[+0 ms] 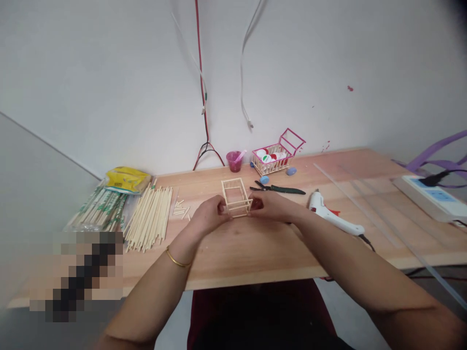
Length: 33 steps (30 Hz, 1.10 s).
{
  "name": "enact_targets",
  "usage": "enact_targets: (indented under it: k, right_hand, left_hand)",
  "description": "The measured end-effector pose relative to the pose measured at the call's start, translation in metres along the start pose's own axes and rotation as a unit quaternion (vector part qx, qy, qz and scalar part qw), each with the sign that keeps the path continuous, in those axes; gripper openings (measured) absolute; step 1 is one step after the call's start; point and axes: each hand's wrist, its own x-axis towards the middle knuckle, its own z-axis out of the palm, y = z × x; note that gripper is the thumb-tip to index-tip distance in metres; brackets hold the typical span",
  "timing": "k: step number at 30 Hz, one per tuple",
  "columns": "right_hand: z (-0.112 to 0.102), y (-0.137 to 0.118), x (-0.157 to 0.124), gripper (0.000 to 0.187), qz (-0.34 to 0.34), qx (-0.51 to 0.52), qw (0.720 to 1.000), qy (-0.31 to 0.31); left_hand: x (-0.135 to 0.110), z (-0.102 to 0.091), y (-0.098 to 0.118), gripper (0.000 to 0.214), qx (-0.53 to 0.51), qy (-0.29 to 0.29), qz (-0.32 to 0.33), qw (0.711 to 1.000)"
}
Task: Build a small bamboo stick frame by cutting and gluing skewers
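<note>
A small open frame of pale wooden sticks (pixel 238 204) stands on the wooden table between my hands. My left hand (pixel 211 213) grips its near left side, fingers closed at the corner. On the near right corner, my right hand (pixel 268 205) is closed too, its fingertips partly hidden behind the palm. Just beyond that hand lie dark-handled cutting pliers (pixel 279 188). Short cut stick pieces (pixel 179 209) are scattered left of my left hand. Behind the frame is a finished-looking miniature cart (pixel 273 159) with a pink rim and handle, blue wheels and bottle caps inside.
A white glue gun (pixel 333 216) lies to the right, near a power strip (pixel 432 197) and clear glue sticks (pixel 357 204). Loose wooden sticks (pixel 149 218), packaged chopsticks (pixel 98 209) and a yellow packet (pixel 127 180) are on the left. A pink cup (pixel 234 163) stands by the wall.
</note>
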Motion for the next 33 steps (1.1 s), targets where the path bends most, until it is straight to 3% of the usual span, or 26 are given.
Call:
enact_targets:
  k: [5,9,12,14,17,19,26,30,33]
  right_hand:
    - [0.011,-0.006,0.006,0.011,-0.013,-0.011,0.997,0.078]
    - [0.020,-0.004,0.012,0.014,-0.034,0.048,0.991,0.121]
    - [0.021,0.000,0.014,0.011,-0.042,0.094,0.986,0.128]
    - [0.018,0.003,0.014,0.016,-0.029,0.054,0.988,0.139]
    - [0.015,0.004,0.011,0.016,-0.022,-0.089,0.989,0.114]
    - [0.016,0.003,0.010,0.012,-0.042,-0.139,0.986,0.075]
    - [0.030,-0.006,0.015,0.010,-0.078,-0.174,0.981,0.044]
    - [0.015,-0.010,0.008,0.013,-0.061,-0.170,0.981,0.071]
    - [0.002,-0.011,0.000,0.012,-0.046,-0.163,0.985,0.037]
  left_hand:
    - [-0.003,0.008,0.005,0.013,0.038,0.063,0.019,0.997]
    - [0.000,0.008,0.001,0.021,0.038,0.110,0.035,0.993]
    - [0.005,0.008,-0.004,0.022,-0.023,0.133,0.016,0.991]
    - [0.008,0.008,-0.008,0.025,-0.122,0.133,-0.033,0.983]
    - [0.012,0.007,-0.010,0.028,-0.297,0.101,-0.109,0.943]
    - [0.013,0.006,-0.011,0.033,-0.356,0.089,-0.132,0.921]
    - [0.016,0.006,-0.012,0.036,-0.406,0.092,-0.116,0.902]
    - [0.018,0.004,-0.015,0.036,-0.430,0.106,-0.114,0.889]
    - [0.019,0.002,-0.018,0.034,-0.447,0.097,-0.120,0.881]
